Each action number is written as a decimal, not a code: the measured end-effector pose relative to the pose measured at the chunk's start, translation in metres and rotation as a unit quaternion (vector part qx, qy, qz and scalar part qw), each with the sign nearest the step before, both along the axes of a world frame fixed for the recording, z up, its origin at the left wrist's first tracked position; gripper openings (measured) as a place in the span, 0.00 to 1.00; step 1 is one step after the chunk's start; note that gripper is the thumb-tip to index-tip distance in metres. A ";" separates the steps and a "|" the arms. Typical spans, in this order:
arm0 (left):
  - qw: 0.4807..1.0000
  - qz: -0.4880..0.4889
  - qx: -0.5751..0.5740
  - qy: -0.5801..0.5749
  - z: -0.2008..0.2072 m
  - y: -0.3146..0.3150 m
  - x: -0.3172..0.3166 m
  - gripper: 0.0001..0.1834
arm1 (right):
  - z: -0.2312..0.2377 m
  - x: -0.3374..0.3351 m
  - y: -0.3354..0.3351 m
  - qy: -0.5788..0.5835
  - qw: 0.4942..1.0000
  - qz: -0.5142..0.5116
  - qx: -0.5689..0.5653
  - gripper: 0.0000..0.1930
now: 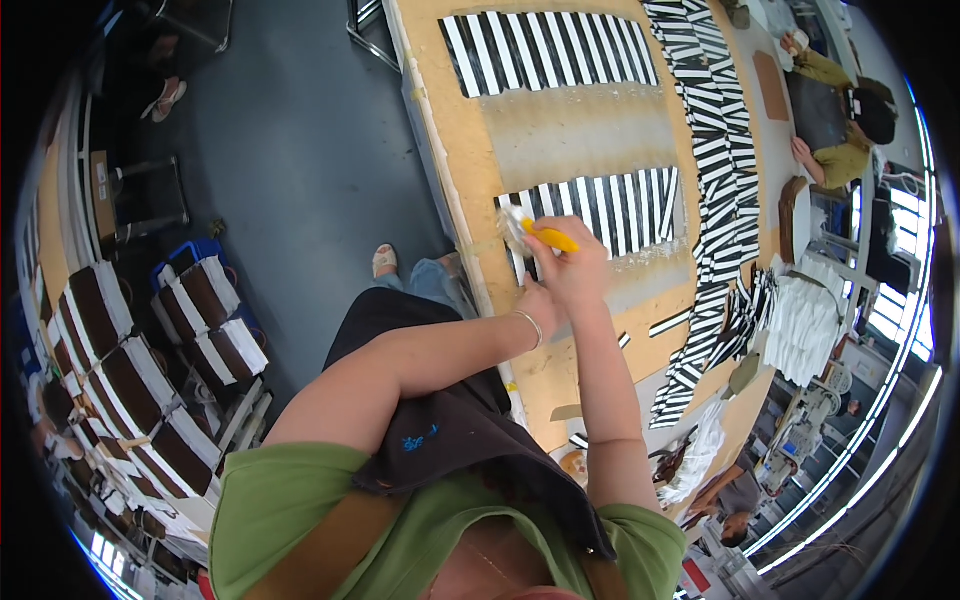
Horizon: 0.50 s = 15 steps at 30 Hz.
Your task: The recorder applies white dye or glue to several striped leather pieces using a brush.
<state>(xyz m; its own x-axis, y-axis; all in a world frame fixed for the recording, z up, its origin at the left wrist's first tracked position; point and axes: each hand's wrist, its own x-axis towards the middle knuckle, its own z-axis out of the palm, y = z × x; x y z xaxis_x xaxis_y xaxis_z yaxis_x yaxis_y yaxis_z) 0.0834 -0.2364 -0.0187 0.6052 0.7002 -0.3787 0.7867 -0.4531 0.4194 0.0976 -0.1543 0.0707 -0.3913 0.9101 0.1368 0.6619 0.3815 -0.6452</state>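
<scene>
My right hand [580,262] grips a brush by its yellow handle [555,238]. The brush's whitish head [514,222] rests at the left end of a row of black and white strips [610,212] on the worktable. Just below, and partly covered by my right hand, is my left hand [545,305], with a bracelet at its wrist. Its fingers are bunched at the lower end of the leftmost strips; anything between them is hidden. Farther up the table lies a second row of striped strips [550,50]. White smears show around the nearer row's lower edge.
Piles of striped pieces [715,150] run along the table's right side. Loose strips [670,323] lie near my right forearm. White bundles [805,320] stand beyond. Across the table works another person [830,120]. Brown and white stacks [125,370] and a blue crate [190,255] stand left.
</scene>
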 end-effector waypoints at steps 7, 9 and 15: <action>0.999 -0.005 -0.002 -0.034 -0.024 -0.003 0.008 0.27 | 0.002 -0.026 0.011 0.079 0.988 -0.072 0.110 0.09; 0.998 0.031 0.027 -0.054 -0.031 -0.003 0.012 0.26 | 0.000 -0.013 -0.004 0.080 0.988 -0.064 0.116 0.09; 0.999 -0.033 -0.014 -0.020 0.030 0.016 -0.011 0.17 | -0.022 -0.033 0.041 0.060 0.995 -0.067 0.051 0.08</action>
